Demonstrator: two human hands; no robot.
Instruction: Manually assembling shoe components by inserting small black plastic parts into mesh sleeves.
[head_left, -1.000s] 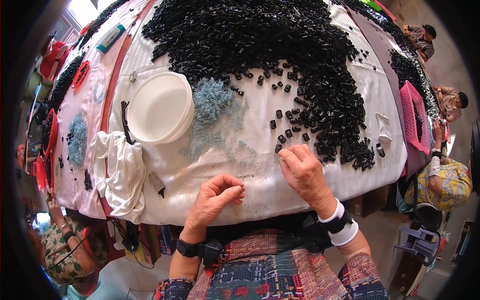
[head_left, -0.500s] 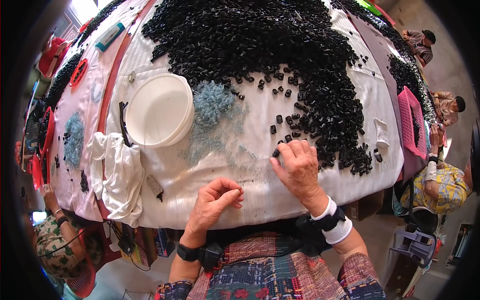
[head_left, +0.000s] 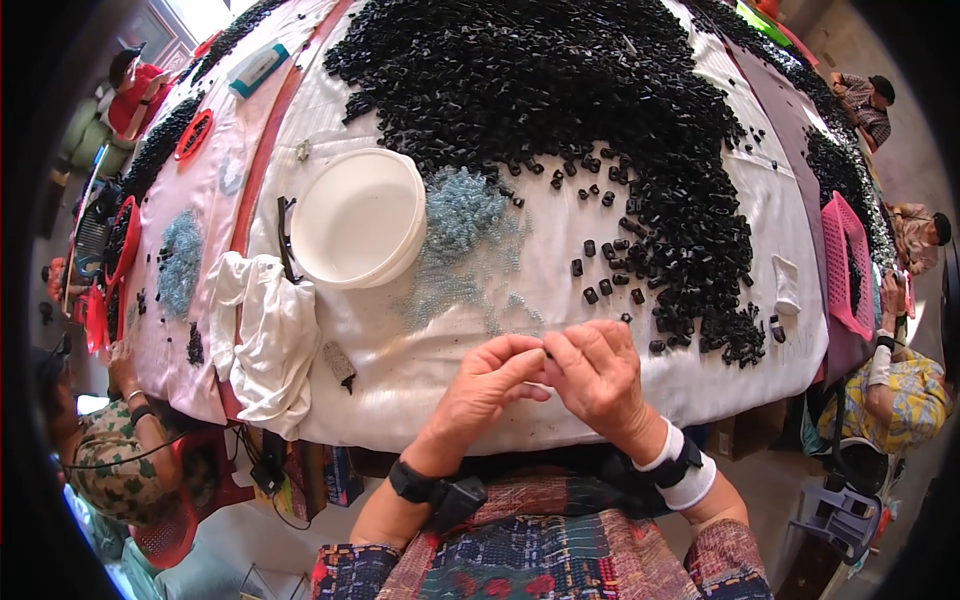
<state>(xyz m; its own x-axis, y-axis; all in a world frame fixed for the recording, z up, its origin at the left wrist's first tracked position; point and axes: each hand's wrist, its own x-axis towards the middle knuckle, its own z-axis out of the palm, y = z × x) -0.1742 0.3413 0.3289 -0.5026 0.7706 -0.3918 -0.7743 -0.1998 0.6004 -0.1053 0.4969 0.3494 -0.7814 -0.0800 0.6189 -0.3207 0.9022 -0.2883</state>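
Note:
My left hand [head_left: 493,378] and my right hand [head_left: 600,378] meet above the near part of the white cloth, fingertips touching. Both are pinched closed. A dark bit of a small black plastic part [head_left: 547,353] peeks out at the right fingertips; the fingers hide most of it. Whatever the left fingers grip is too small to make out. Beyond the hands lies a pile of pale blue, clear little pieces [head_left: 465,212]. Several loose black parts [head_left: 605,287] are scattered at the edge of a large black heap [head_left: 520,75].
A white plastic bowl [head_left: 358,218] stands left of the pale blue pile. Nearby are a crumpled white cloth [head_left: 262,345] and a small grey object [head_left: 340,365]. A pink basket [head_left: 845,265] sits at the right. Co-workers sit along both sides, one in a camouflage top [head_left: 140,465].
My right hand has drawn back left from the loose black parts. My left hand has moved up and right, and the fingertips now meet. The whole view has shifted slightly.

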